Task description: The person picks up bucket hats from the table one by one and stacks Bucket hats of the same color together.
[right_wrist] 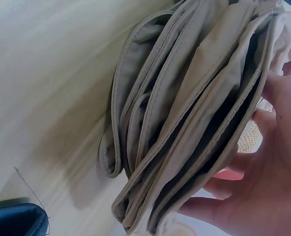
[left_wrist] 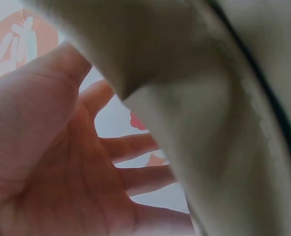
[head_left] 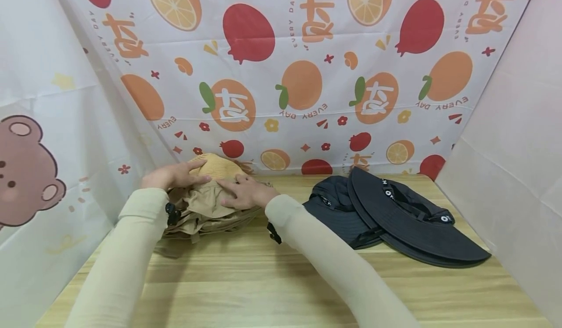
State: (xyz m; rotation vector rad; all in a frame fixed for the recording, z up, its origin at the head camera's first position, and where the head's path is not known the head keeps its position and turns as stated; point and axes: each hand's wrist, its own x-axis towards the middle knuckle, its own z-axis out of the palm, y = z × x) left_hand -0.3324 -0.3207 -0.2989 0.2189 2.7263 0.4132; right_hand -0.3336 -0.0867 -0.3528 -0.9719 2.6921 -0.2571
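A pile of khaki brimmed hats point(head_left: 206, 202) lies at the back left of the table, its brims layered and folded. On top shows a yellow, ribbed or mesh-textured crown point(head_left: 216, 165). My left hand point(head_left: 172, 175) rests on the pile's left side, fingers spread over the crown. From the right, my right hand point(head_left: 248, 191) touches the top hat with extended fingers. In the right wrist view, several stacked khaki brims point(right_wrist: 185, 108) hang beside the fingers. Khaki fabric point(left_wrist: 204, 118) hides the left fingertips in the left wrist view.
Dark navy wide-brimmed hats point(head_left: 421, 230) overlap at the right of the wooden table point(head_left: 246, 284). A fruit-print curtain point(head_left: 281, 40) stands behind, with pale side curtains point(head_left: 518, 137). Black straps or clips point(head_left: 172, 214) sit at both cuffs.
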